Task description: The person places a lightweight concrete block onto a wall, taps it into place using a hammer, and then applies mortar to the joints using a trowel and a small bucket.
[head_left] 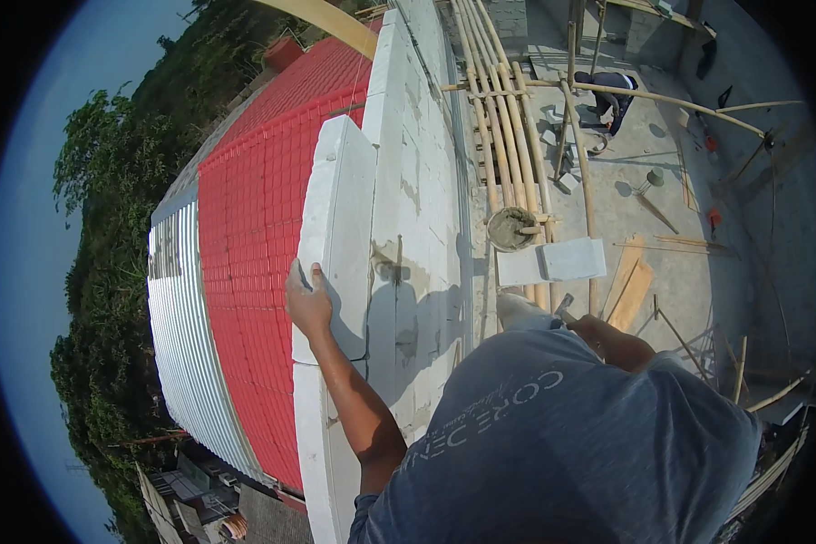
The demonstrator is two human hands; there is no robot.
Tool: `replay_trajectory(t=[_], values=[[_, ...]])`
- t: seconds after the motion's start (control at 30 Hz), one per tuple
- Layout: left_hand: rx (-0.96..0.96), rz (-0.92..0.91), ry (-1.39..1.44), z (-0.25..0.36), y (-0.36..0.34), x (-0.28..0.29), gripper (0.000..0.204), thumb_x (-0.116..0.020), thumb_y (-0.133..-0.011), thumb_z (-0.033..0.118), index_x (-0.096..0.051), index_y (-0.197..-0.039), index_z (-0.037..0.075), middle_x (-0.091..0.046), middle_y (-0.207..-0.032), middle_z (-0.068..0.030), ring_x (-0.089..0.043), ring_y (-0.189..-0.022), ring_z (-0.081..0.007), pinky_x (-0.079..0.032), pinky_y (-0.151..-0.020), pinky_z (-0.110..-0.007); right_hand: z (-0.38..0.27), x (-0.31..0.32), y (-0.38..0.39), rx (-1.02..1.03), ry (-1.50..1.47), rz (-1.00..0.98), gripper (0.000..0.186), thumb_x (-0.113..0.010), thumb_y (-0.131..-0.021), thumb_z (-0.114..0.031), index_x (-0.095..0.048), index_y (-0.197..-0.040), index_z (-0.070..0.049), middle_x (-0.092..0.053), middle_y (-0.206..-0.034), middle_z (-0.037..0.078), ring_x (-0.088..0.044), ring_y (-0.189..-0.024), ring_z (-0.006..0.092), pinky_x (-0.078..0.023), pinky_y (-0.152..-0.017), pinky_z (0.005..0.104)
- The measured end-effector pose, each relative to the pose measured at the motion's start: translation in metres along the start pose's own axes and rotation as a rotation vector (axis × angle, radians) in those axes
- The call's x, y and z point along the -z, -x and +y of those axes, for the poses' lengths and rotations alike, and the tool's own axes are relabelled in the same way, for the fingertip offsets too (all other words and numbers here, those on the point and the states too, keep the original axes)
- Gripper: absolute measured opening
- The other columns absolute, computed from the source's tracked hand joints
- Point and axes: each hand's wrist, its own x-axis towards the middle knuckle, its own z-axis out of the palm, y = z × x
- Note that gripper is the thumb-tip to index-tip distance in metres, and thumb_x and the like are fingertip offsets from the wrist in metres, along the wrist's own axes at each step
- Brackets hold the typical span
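My left hand (309,301) grips the outer edge of a white lightweight wall block (337,236) on top of the wall, its thumb on the near face and its fingers over the outer side. That block sits end to end with another white block (322,435) nearer to me. By my right side, partly hidden by my shirt, my right hand (587,334) is closed on a small hand tool (564,306). It looks like a hammer, but most of it is hidden.
Bamboo poles (508,127) form a platform right of the wall, carrying a mortar bucket (513,229) and loose white blocks (573,260). Below, another person (610,95) bends over the concrete floor. Left of the wall lie a red tiled roof (263,190) and corrugated metal sheets (186,308).
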Motion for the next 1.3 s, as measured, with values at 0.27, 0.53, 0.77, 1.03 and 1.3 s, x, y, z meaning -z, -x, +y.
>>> replay_trajectory(t=[0.27, 0.53, 0.77, 1.03, 1.3], values=[[0.018, -0.016, -0.044, -0.006, 0.006, 0.001, 0.057, -0.061, -0.096, 0.044, -0.056, -0.141, 0.009, -0.059, -0.137, -0.0158, -0.055, -0.127, -0.0351, -0.041, -0.106, -0.049, 0.011, -0.018, -0.002, 0.064, 0.050, -0.079, 0.042, -0.073, -0.089, -0.032, -0.060, -0.107, 0.003, -0.052, -0.074, 0.008, -0.051, -0.060, 0.0186, -0.040, -0.053, 0.0380], [-0.017, 0.006, -0.039, -0.005, 0.002, -0.004, 0.057, -0.061, -0.096, 0.045, -0.056, -0.140, 0.009, -0.059, -0.136, -0.0169, -0.055, -0.126, -0.0360, -0.042, -0.105, -0.049, 0.027, -0.016, 0.007, 0.144, 0.055, -0.092, 0.045, -0.074, -0.088, -0.034, -0.062, -0.110, 0.003, -0.056, -0.074, 0.009, -0.056, -0.062, 0.0198, -0.043, -0.055, 0.0383], [0.017, 0.006, -0.142, 0.001, 0.001, -0.008, 0.057, -0.061, -0.096, 0.044, -0.055, -0.140, 0.009, -0.058, -0.137, -0.0163, -0.054, -0.127, -0.0350, -0.040, -0.106, -0.052, 0.049, -0.017, 0.018, 0.330, 0.058, -0.131, 0.047, -0.074, -0.087, -0.035, -0.063, -0.112, 0.003, -0.060, -0.075, 0.010, -0.059, -0.065, 0.0208, -0.045, -0.057, 0.0385], [0.006, 0.048, -0.121, 0.007, 0.003, -0.002, 0.056, -0.061, -0.095, 0.043, -0.055, -0.140, 0.009, -0.059, -0.136, -0.0158, -0.054, -0.126, -0.0347, -0.038, -0.108, -0.051, 0.070, 0.000, 0.046, 0.664, 0.012, -0.169, 0.051, -0.074, -0.087, -0.037, -0.064, -0.116, 0.003, -0.064, -0.076, 0.011, -0.064, -0.067, 0.0220, -0.048, -0.059, 0.0388], [-0.229, 0.201, -0.114, 0.024, 0.027, -0.008, 0.045, -0.071, -0.089, 0.021, -0.060, -0.129, 0.002, -0.060, -0.132, -0.0157, -0.056, -0.124, -0.0332, -0.037, -0.110, -0.049, 0.078, 0.036, 0.045, 0.739, 0.072, -0.218, 0.051, -0.074, -0.087, -0.038, -0.064, -0.115, 0.002, -0.065, -0.076, 0.011, -0.065, -0.067, 0.0219, -0.049, -0.059, 0.0386]])
